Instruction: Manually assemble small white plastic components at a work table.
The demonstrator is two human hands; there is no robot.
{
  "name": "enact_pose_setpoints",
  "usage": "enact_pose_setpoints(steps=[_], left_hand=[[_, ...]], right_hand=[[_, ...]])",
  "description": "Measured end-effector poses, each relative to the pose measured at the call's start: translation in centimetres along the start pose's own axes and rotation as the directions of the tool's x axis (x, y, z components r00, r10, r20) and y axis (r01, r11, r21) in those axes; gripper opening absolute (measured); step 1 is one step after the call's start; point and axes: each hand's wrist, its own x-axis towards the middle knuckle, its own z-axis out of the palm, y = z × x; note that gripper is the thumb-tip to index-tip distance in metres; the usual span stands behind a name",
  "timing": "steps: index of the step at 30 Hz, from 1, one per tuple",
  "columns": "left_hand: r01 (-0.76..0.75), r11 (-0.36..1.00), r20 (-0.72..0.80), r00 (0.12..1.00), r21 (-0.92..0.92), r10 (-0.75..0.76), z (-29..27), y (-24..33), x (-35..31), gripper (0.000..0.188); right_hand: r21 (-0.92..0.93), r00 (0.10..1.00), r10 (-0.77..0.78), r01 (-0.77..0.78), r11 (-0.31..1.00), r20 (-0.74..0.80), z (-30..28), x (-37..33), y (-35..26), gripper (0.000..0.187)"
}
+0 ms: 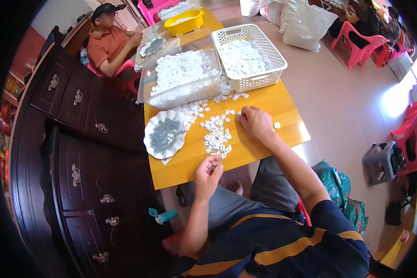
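My left hand [208, 173] is at the table's near edge, its fingers curled and thumb pressed in; whatever they pinch is too small to make out. Over the tabletop, my right hand [256, 121] has its fingers bent down and together, with a small white plastic piece [239, 113] showing at the fingertips. Between the hands lies a loose spread of small white two-holed plastic pieces [215, 133]. One single white piece [276, 125] rests right of my right wrist. Left of the spread, a scalloped white plate [183, 124] holds many tiny grey parts [164, 135].
Behind the spread stand a clear plastic bin [146, 98] and a white perforated basket [259, 82], both full of white pieces. A yellow tub [190, 23] is farther back. A dark cabinet [88, 153] borders the left; a seated person [109, 44] works beyond it.
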Motion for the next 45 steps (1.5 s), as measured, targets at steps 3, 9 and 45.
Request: enact_pose_setpoints(steps=[3,9,45], left_hand=[[0.052,0.997,-0.021,0.998,0.053,-0.051,-0.9,-0.7,-1.0,0.01],[0.033,0.999,0.017,0.999,-0.023,-0.032,-1.2,-1.0,-1.2,0.008],[0.109,0.991,0.028,0.994,-0.082,-0.107,2.6,-1.8,-1.7,0.007]], right_hand=[[-0.003,1.0,0.008,-0.008,1.0,0.006,0.2,0.1,0.0,0.028],[-0.049,0.997,0.01,-0.006,0.999,0.082,0.5,-0.7,-0.3,0.024],[0.901,0.909,-0.023,-0.408,0.15,0.416,0.0,-15.8,-3.0,0.012]])
